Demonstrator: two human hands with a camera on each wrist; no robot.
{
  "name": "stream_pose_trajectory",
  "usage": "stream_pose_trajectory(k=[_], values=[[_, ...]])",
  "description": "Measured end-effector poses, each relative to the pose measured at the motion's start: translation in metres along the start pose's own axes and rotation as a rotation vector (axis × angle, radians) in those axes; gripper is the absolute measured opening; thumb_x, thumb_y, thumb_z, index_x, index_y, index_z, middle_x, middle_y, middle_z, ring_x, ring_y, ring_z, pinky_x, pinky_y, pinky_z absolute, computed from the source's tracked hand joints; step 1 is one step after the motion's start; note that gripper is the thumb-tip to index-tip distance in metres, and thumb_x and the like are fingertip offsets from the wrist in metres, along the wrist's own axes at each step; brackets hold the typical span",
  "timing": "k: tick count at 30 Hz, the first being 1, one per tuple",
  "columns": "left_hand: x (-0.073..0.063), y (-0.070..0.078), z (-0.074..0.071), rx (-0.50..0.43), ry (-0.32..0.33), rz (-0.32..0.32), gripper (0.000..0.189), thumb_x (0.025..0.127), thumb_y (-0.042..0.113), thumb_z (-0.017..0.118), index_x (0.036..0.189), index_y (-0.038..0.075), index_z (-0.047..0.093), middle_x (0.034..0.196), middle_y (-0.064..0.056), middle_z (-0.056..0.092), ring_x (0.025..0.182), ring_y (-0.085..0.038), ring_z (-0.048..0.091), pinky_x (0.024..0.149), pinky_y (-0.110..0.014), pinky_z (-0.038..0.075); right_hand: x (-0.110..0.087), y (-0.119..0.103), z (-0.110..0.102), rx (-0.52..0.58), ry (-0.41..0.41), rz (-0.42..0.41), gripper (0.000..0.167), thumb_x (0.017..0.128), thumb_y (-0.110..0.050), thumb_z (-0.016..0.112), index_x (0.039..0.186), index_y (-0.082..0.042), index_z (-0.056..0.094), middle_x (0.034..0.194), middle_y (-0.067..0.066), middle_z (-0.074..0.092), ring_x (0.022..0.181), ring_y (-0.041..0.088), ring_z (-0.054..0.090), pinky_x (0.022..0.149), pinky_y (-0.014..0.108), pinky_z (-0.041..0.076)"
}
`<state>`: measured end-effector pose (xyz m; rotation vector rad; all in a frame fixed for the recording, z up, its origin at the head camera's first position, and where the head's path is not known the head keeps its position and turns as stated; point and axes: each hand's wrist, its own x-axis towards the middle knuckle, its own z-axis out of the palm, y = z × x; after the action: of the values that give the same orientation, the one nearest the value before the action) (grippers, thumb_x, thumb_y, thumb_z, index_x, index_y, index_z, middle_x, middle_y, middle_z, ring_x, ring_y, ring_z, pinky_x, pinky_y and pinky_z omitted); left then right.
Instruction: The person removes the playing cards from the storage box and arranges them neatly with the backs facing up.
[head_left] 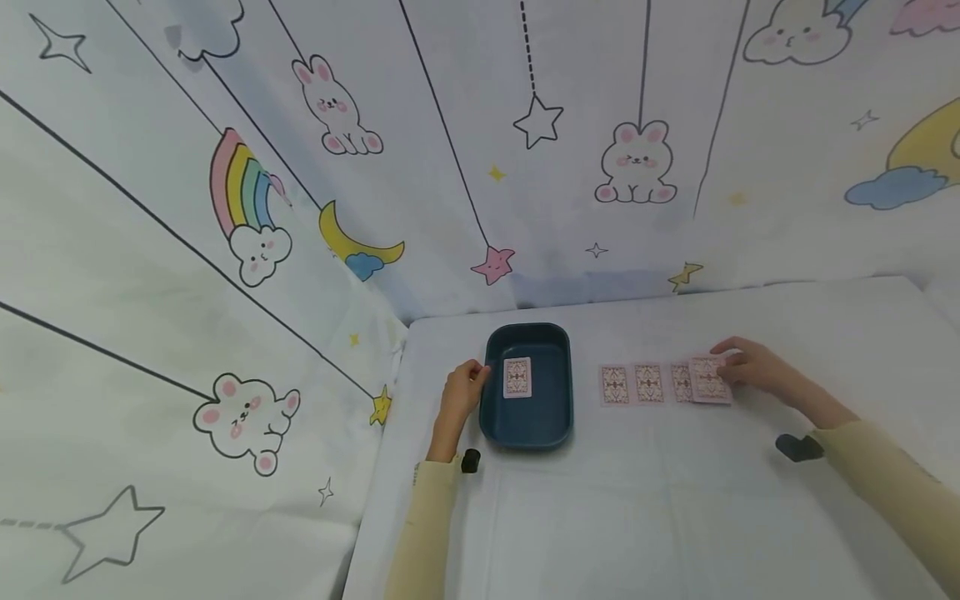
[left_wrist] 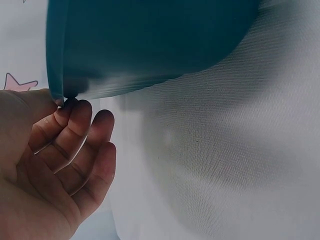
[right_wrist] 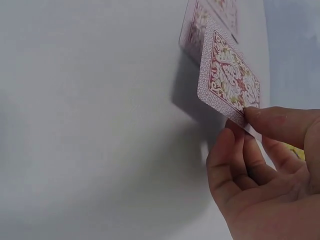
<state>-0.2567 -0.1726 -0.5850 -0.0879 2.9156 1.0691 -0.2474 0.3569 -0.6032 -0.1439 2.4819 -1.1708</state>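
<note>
Pinching a red-and-white-backed playing card by its R edge, the R hand is at the R end of a row in the head view. From this angle the held card partly overlaps the third of three row cards, all backs up. L hand is at the L rim of a dark blue-green rectangular tray, w/ one more card lying back-up inside. White cloth under tray & row.

L wrist view: thumb & fingertip close on the tray's rim; other fingers loosely curled, off the wall. Tray looks like stiff, light plastic, prob. slides easily on cloth; rim lip = best grip.

R wrist view: thumb on the held card's back, fingertips beneath, gap only card-thin. Card's tilted & raised off the cloth; other cards show behind it. Prob. v. light, thin, springy, a bit slick; could crease if squeezed hard. Best hold = edge, light pinch; flat ones prob. need a nail under an edge.
</note>
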Motion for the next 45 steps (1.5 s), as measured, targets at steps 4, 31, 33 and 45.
stream_pose_trajectory(k=[4,31,33,45], values=[[-0.001,0.000,-0.001,-0.010,0.001,-0.002,0.026,0.102,0.031,0.058,0.093,0.008,0.065,0.082,-0.007,0.063,0.068,-0.017,0.052,0.059,-0.027,0.041,-0.004,0.008,-0.006,-0.036,0.011,0.031,0.051,0.100,-0.022,0.060,0.138,0.007,0.042,0.125,0.036,0.055,0.108,0.040,0.062,0.083,0.044,0.054],[0.000,-0.001,0.001,-0.026,0.008,-0.002,0.026,0.103,0.032,0.058,0.092,0.009,0.063,0.080,-0.005,0.059,0.067,-0.016,0.050,0.058,-0.027,0.039,-0.008,0.000,0.007,-0.282,0.190,-0.023,0.036,0.090,-0.005,0.063,0.117,0.016,0.051,0.105,0.038,0.054,0.097,0.049,0.053,0.082,0.059,0.046],[0.001,-0.001,0.001,-0.020,0.012,0.008,0.026,0.103,0.032,0.058,0.092,0.009,0.064,0.080,-0.005,0.059,0.066,-0.016,0.050,0.058,-0.027,0.039,-0.007,0.000,0.007,-0.279,0.194,-0.026,0.037,0.091,-0.005,0.063,0.118,0.017,0.051,0.109,0.041,0.052,0.102,0.053,0.050,0.086,0.063,0.044],[0.001,-0.002,0.001,-0.013,0.018,0.032,0.025,0.102,0.029,0.059,0.090,0.008,0.064,0.080,-0.006,0.062,0.066,-0.015,0.050,0.058,-0.027,0.039,-0.009,0.002,0.003,-0.256,0.151,-0.004,0.048,0.096,-0.021,0.064,0.123,0.017,0.052,0.121,0.043,0.051,0.112,0.057,0.049,0.091,0.065,0.045]])
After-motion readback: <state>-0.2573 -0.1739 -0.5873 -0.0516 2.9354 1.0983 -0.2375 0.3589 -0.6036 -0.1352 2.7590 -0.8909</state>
